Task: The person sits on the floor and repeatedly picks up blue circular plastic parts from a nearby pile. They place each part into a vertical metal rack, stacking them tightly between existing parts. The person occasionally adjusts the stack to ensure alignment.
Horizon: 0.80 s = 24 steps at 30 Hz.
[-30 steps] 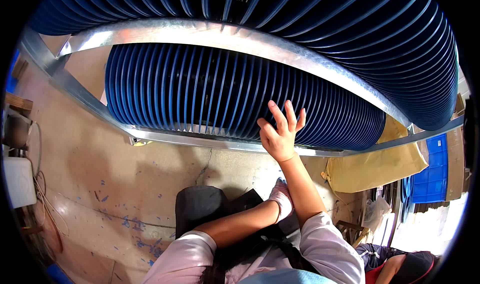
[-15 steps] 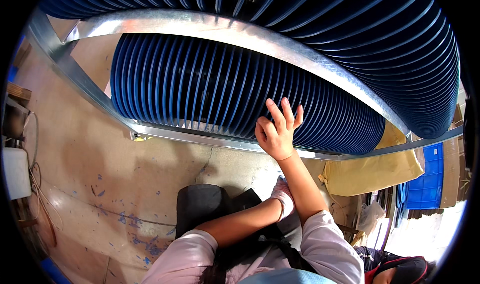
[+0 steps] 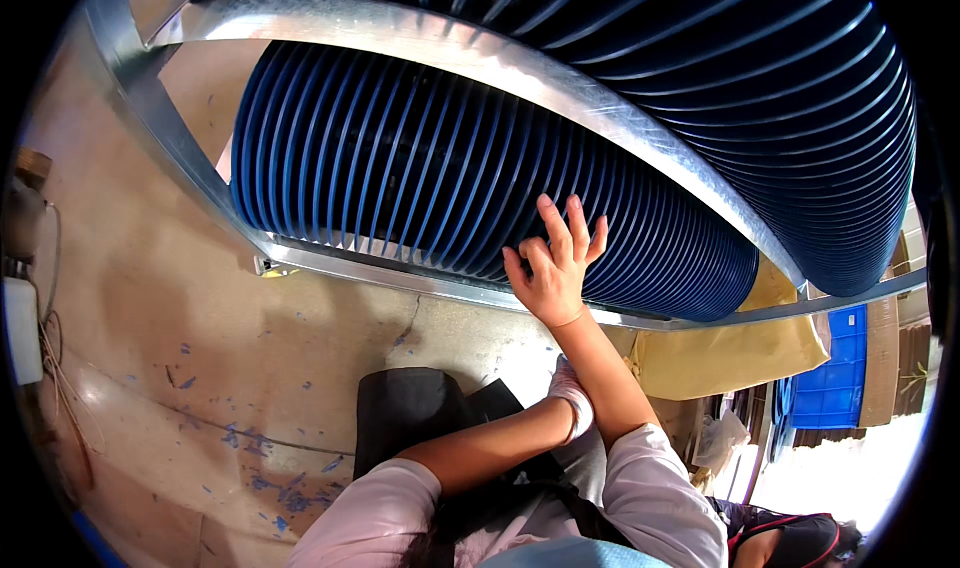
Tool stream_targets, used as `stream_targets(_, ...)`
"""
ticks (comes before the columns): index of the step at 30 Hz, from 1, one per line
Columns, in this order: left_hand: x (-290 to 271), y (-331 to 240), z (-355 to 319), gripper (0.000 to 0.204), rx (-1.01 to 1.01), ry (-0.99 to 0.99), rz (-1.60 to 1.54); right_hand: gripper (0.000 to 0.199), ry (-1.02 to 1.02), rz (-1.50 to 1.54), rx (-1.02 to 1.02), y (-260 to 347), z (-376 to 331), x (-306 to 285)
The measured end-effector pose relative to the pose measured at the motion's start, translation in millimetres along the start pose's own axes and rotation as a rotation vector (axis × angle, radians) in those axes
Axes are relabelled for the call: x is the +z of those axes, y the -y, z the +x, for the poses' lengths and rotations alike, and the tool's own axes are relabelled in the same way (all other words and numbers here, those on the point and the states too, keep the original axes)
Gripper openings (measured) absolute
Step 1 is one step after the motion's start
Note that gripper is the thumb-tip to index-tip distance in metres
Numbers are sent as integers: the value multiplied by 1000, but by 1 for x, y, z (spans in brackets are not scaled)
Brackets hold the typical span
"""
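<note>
Right hand, fingers spread, flat on the blue ribbed pipe; left hand tucked under, fingers hidden. Blue crate far right.

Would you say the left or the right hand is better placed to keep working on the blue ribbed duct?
Probably the right hand: it lies open, fingers spread, on the blue ribbed duct above the metal rail. The left hand is tucked low against the right forearm, away from the duct.

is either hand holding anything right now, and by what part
Nothing is gripped. The right hand lies open, fingers spread, flat against the ribs of the blue ribbed hose. The left hand is tucked behind the right forearm; whether it holds anything cannot be told.
</note>
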<state>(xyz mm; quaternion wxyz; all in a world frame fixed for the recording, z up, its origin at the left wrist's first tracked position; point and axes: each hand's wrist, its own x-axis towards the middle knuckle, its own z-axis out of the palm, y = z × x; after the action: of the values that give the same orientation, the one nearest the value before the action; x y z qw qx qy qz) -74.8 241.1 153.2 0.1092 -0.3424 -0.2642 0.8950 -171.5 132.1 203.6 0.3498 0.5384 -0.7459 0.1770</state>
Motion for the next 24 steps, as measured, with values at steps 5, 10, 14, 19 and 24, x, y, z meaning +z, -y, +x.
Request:
stream_targets(5,-8,3,18,32,-44,1,-101,14,-66,-15,-56,1,2,8)
stream_targets(10,12,3,7,43,-41,-103,-94,19,58,-36,-99,2,6,4)
stream_targets(14,-5,7,29,46,-42,63,-127,10,73,-14,-79,6,15,-1)
stream_targets(19,-24,-6,53,47,-99,217,-224,18,52,2,0,18,24,8)
stream_targets(24,-36,-22,46,56,-248,494,-545,16,-3,-13,-12,27,25,14)
